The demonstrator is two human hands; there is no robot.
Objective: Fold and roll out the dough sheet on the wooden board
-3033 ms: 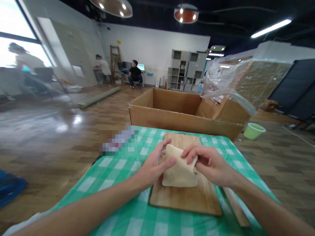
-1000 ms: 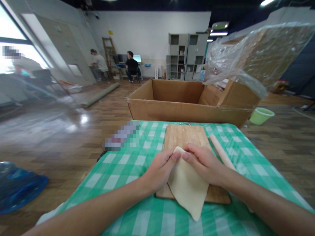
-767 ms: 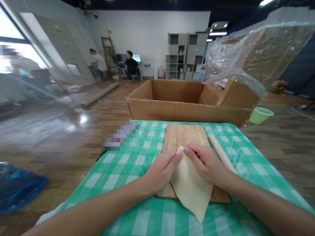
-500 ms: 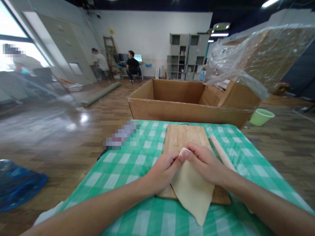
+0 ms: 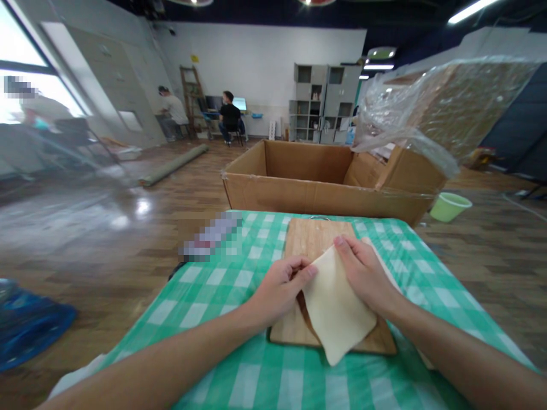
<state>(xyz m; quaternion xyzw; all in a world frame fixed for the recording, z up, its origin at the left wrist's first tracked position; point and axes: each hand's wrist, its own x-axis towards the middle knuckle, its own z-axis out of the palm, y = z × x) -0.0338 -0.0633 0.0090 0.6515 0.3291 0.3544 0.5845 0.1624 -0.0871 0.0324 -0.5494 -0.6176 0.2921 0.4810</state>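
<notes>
A thin, pale sheet of dough point(image 5: 339, 307) hangs by its top edge between my two hands, over the near part of a wooden cutting board point(image 5: 311, 236). My left hand point(image 5: 287, 285) pinches the sheet's upper left corner between thumb and fingers. Further right and a little higher, my right hand point(image 5: 365, 273) grips the top edge near its other corner. The sheet's lower tip droops past the board's near edge. To the right of the board lies a rolling pin point(image 5: 378, 253), mostly hidden behind my right hand and forearm.
A green and white checked cloth point(image 5: 226, 296) covers the table. At its far left edge is a blurred-out object point(image 5: 211, 236). Beyond the table stands a large open cardboard box point(image 5: 307, 191), with a light green bucket point(image 5: 450, 206) on the floor to its right. Several people sit or bend farther back.
My hands, close together before, have moved apart. The right one went up and to the right, stretching the dough's top edge, and the sheet's lower tip rose and shifted left.
</notes>
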